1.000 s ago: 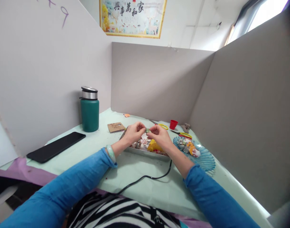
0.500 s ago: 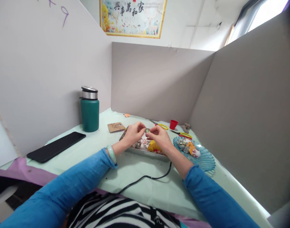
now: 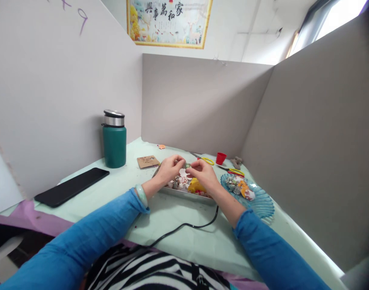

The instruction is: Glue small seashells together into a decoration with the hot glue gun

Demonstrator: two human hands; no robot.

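Over a shallow metal tray, my left hand and my right hand meet with bent fingers. Between their fingertips they pinch a small greenish piece, too small to name. Small white and reddish-brown pieces lie in the tray below. A yellow object rests in the tray under my right hand. My fingers partly hide the back of the tray.
A green flask and a black phone are on the left, near a brown card. To the right are a red cup, yellow-handled scissors and a blue glass plate holding small pieces. A black cable crosses the front.
Both hands stay almost in the same place. The fingertips have shifted very slightly around the greenish piece.
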